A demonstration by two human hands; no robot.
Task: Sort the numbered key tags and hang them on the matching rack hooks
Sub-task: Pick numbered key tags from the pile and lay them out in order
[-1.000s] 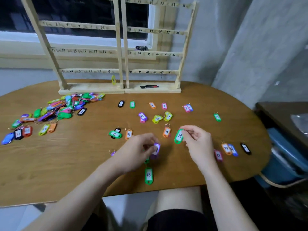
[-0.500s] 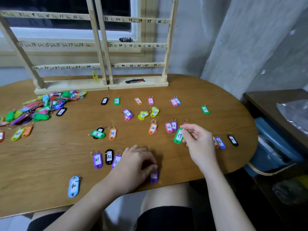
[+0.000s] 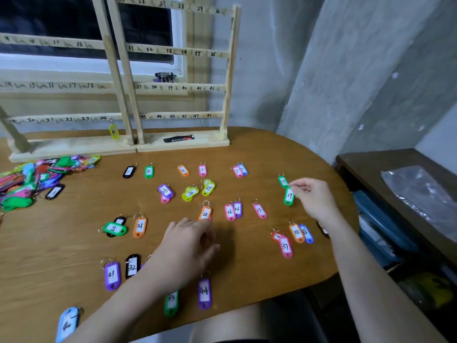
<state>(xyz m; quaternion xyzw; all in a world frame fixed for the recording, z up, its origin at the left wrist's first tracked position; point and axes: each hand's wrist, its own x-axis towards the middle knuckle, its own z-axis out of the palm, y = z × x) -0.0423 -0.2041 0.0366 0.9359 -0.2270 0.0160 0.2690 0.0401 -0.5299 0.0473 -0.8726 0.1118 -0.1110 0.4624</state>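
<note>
Numbered key tags lie spread over the oval wooden table [image 3: 61, 246] in loose rows. A black tag marked 1 [image 3: 129, 171] and a green tag marked 2 [image 3: 148, 171] sit nearest the rack, then further tags follow to their right. Lower down lie an orange 21 [image 3: 140, 226], an orange 25 [image 3: 205, 213], a purple 31 [image 3: 112, 275] and a black 32 [image 3: 132, 266]. A pink 37 [image 3: 285, 246] and an orange 38 [image 3: 296, 232] lie nearer the right edge. An unsorted heap of coloured tags [image 3: 32, 179] crowds the far left of the table.

The right hand [image 3: 312, 198] pinches the ring of a green tag marked 19 [image 3: 289, 196] between thumb and fingertips. The tag hangs tilted, just beside another green tag marked 19 [image 3: 283, 181] lying on the table. The left hand [image 3: 186, 248] hovers palm down over the middle, fingers loosely curled. I cannot tell whether it holds anything. Just below it lie a purple tag marked 44 [image 3: 205, 290] and a green tag [image 3: 171, 303] partly hidden by the forearm.

At the back stands the wooden rack [image 3: 178, 87], with handwritten numbers along its rails. One yellow tag [image 3: 114, 131] hangs beneath the 24. A black-and-red marker [image 3: 178, 138] lies on the rack's base. A dark side table [image 3: 371, 159] stands to the right of the oval table.
</note>
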